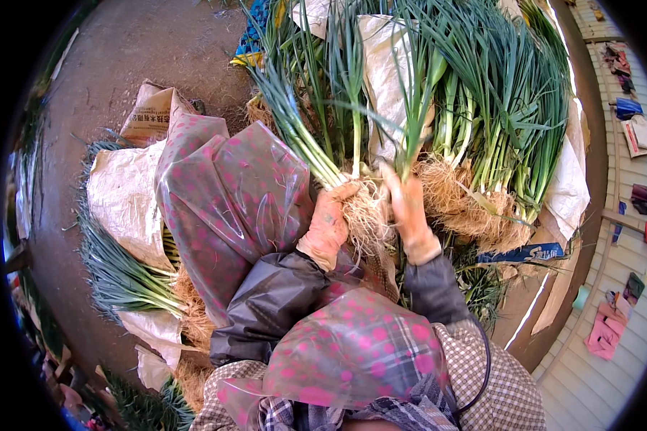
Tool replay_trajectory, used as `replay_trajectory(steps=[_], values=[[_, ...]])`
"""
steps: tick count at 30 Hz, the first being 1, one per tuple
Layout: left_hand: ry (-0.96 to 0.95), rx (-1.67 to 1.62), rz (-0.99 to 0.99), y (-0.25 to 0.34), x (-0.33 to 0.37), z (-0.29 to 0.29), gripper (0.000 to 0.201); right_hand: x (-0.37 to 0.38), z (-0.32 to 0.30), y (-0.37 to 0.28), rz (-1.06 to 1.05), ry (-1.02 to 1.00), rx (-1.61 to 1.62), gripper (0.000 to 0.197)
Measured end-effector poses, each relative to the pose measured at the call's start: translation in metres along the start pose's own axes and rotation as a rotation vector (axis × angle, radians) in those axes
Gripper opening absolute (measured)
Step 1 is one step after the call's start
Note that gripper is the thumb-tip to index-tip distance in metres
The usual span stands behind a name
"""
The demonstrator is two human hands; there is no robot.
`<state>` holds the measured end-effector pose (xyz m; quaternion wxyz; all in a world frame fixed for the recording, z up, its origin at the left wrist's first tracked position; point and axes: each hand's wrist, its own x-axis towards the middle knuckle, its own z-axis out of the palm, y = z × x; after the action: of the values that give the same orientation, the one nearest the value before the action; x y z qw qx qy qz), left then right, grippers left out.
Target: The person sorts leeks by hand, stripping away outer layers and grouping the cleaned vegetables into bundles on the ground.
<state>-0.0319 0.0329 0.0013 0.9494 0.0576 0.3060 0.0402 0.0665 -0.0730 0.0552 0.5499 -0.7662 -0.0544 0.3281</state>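
Observation:
My left hand (327, 226), in a soiled orange glove, is closed round a small bunch of green onions (310, 154). Their pale, stringy roots (370, 215) hang between my two hands, and the leaves point up and to the left. Close on the other side, my right hand (410, 215) has its fingers bent round the lower stalk of a green onion (413, 136), though its fingertips are slightly blurred. Beyond the right hand lies a large heap of green onions (499, 108), with roots toward me and leaves away.
A spotted plastic cover (230, 194) drapes over my lap. To the left, more green onions (133, 280) lie partly under a pale sack (126, 201). A blue-printed bag (528, 253) sits below the heap. Ribbed pale panels (589, 352) with scattered clothes line the right side.

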Motion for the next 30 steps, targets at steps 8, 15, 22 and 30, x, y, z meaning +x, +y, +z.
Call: replay_trajectory(steps=[8,15,22,30], values=[[-0.195,-0.16,-0.009,0.008,-0.009,0.004,0.034,-0.066,-0.107,0.01,-0.045,0.262,0.408,0.03],[-0.046,0.182,-0.068,-0.001,-0.013,0.012,0.034,-0.014,-0.068,-0.018,0.023,0.155,0.254,0.025],[0.183,0.629,0.301,-0.027,0.001,0.006,0.011,0.12,0.015,-0.028,-0.507,-0.019,-1.331,0.031],[0.16,0.363,0.214,-0.014,0.002,0.0,0.017,0.091,0.027,-0.005,-0.501,-0.017,-1.175,0.016]])
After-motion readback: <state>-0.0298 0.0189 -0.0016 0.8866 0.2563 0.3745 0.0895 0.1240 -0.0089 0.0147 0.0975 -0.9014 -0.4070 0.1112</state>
